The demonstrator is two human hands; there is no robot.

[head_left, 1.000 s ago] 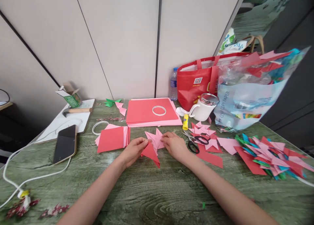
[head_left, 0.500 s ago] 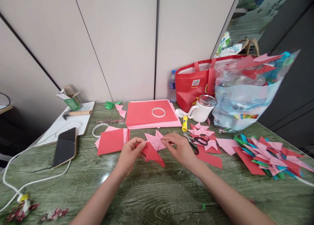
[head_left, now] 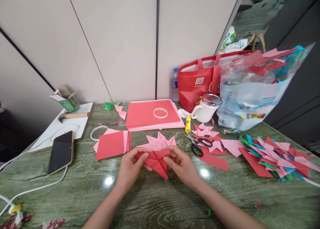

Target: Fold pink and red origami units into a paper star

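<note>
Between my two hands is a folded piece of red paper (head_left: 156,160), creased, with one point hanging down toward me. My left hand (head_left: 133,165) pinches its left end between thumb and fingers. On the opposite end, the thumb and fingers of my right hand (head_left: 180,162) are closed. Just beyond the hands lies a pink folded-paper star (head_left: 160,141), its lower part hidden behind the red piece. A stack of red and pink paper squares (head_left: 110,145) sits left of my left hand. Black-handled scissors (head_left: 197,149) rest to the right of my right hand.
Larger red and pink sheets (head_left: 142,114) lie behind, with a tape roll (head_left: 160,113) on top. Farther right are a glue stick (head_left: 188,124), a white mug (head_left: 206,110), a red bag (head_left: 195,85) and a heap of folded paper (head_left: 277,157). A phone (head_left: 61,152) lies left.
My right hand has moved from beside the pink star onto the red paper. The red paper is now spread wider, gripped at both ends. The view has shifted slightly.
</note>
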